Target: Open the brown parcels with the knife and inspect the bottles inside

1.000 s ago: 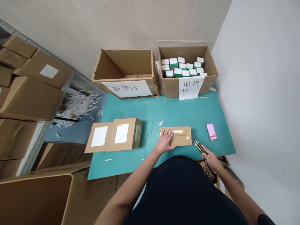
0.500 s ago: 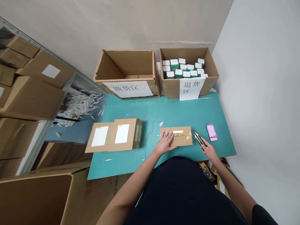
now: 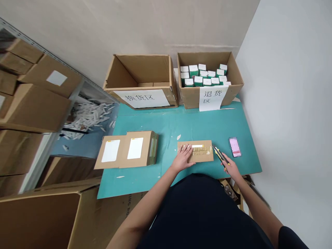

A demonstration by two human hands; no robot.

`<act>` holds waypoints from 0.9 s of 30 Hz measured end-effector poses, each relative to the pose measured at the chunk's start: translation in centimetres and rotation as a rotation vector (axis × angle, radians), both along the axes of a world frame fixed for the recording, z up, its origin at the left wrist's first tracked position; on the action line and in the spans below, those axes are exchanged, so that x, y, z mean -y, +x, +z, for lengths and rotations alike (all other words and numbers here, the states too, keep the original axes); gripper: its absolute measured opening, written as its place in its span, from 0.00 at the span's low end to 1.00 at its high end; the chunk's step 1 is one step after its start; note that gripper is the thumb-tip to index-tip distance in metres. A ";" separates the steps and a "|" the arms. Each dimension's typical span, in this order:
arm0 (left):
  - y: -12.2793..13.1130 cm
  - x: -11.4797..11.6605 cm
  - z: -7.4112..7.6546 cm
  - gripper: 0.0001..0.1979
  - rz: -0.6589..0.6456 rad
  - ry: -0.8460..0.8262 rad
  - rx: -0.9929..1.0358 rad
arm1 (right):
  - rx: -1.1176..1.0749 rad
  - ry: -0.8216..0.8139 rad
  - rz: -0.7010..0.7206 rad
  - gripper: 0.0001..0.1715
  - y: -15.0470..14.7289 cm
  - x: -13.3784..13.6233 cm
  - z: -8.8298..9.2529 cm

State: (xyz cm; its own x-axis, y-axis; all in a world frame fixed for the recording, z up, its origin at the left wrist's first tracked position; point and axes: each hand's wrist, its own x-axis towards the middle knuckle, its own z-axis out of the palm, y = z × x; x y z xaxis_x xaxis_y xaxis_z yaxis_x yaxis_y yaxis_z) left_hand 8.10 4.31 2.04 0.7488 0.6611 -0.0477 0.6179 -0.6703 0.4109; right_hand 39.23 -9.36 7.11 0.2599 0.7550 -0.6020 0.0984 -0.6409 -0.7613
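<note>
Dark top (image 3: pixel 202 214), probably black, short sleeves (image 3: pixel 293 237), bare forearms (image 3: pixel 145 211), bare hands (image 3: pixel 183 159)

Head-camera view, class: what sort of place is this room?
Probably a returns-handling room in a warehouse: a cardboard box signed 换货区 (exchange area), another cardboard box signed 退货区 (returns area) holding green-and-white cartons, and a taped parcel on a teal workbench.

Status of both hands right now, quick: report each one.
Left hand: open, flat on a taped cardboard parcel.
Right hand: closed, holding a yellow-and-black utility knife.

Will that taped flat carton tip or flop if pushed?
The flat cardboard parcel is probably stiff: its edges look square under the left hand. Being low and flat, it should slide rather than tip or roll. Its weight is unclear.
</note>
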 end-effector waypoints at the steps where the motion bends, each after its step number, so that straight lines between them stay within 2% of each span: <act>1: 0.0 0.0 0.0 0.47 0.001 -0.001 0.001 | -0.004 -0.004 0.004 0.47 0.0 0.0 -0.1; 7: 0.1 0.2 -0.4 0.46 0.023 -0.007 0.016 | 0.023 -0.041 0.054 0.46 0.4 0.3 0.1; 16: 0.2 0.3 -0.8 0.48 0.045 0.018 0.039 | 0.047 -0.028 0.153 0.39 1.0 1.6 1.7; 22: 0.1 0.4 -0.9 0.46 0.045 0.003 0.033 | 0.080 -0.061 0.177 0.40 0.7 1.9 2.8; 27: 0.1 0.3 -1.0 0.46 0.033 0.006 0.042 | 0.077 -0.052 0.189 0.41 1.1 3.1 2.5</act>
State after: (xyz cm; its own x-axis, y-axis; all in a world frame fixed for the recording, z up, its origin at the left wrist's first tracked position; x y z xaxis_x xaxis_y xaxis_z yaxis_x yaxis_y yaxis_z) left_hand 8.16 4.02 1.03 0.7281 0.6853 -0.0126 0.6218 -0.6527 0.4328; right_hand 40.35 -12.45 9.58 0.1635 0.7630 -0.6254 0.2766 -0.6439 -0.7133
